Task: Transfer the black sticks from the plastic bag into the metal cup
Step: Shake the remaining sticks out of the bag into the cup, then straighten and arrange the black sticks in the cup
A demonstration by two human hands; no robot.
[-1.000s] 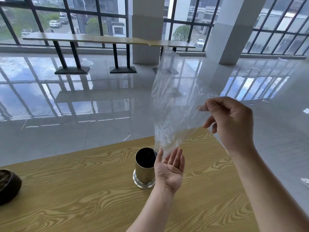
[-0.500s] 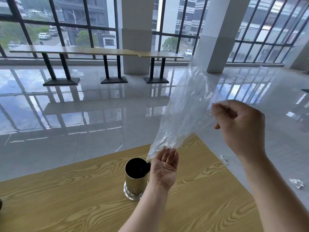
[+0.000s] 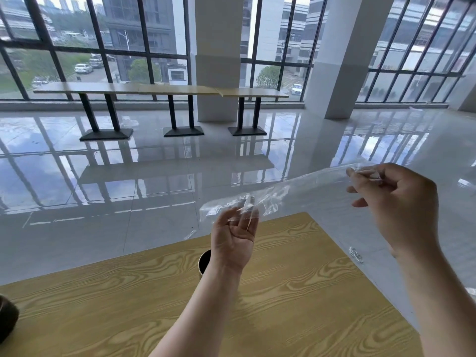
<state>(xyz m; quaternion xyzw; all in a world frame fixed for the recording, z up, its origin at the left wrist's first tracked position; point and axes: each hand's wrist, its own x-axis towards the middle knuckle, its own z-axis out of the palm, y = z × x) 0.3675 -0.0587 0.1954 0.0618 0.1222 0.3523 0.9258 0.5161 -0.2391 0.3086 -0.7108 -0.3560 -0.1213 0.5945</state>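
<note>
A clear plastic bag point(image 3: 296, 190) stretches almost level between my two hands, above the far edge of the wooden table point(image 3: 296, 292). My left hand point(image 3: 233, 240) pinches the bag's left end with palm facing me. My right hand point(image 3: 394, 202) grips the right end in closed fingers. The bag looks see-through with no black sticks visible inside. The metal cup point(image 3: 203, 261) stands on the table behind my left wrist; only a sliver of its dark rim shows.
A dark round bowl point(image 3: 6, 320) sits at the table's left edge. Beyond the table lies glossy tiled floor, with a scrap of litter point(image 3: 356, 253) near the right edge. Long tables point(image 3: 159, 88) and pillars stand by the windows.
The bag swung from upright to nearly level. My left hand rose off the cup's side and now hides most of it. My right hand moved right and lower. The view tilted upward.
</note>
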